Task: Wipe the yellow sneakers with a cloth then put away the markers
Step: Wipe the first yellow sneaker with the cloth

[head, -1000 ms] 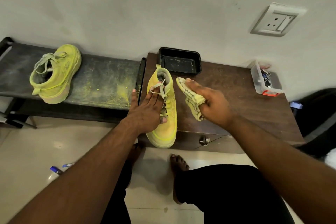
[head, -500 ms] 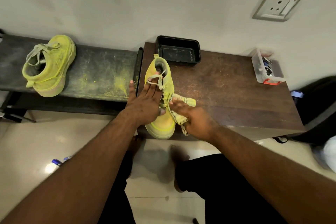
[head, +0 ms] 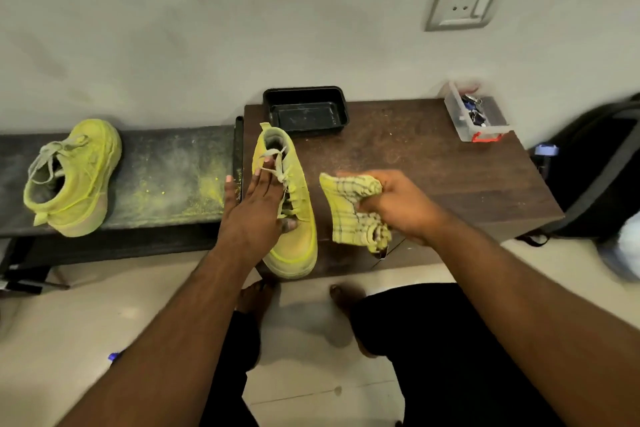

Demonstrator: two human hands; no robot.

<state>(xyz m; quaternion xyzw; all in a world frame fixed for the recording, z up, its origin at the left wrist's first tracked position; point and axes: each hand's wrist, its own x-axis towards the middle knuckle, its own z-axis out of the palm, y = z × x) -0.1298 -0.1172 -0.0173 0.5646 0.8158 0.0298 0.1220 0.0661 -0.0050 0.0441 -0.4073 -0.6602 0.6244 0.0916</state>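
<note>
While the left hand (head: 254, 218) rests with straight fingers (head: 265, 177) on the yellow sneaker (head: 294, 218) at the counter (head: 433, 163) edge, the right hand (head: 398, 204) grips the cloth (head: 349, 208) beside it, apart from the shoe.

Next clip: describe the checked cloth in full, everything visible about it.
The checked cloth is a soft woven fabric, pale yellow with dark thin check lines, stained brighter yellow along its left side. It is bunched and crumpled, gripped by the right hand, with one end sticking up and left and the other hanging in folds near the front edge of the brown cabinet. It sits apart from the sneaker, to that shoe's right.
</note>
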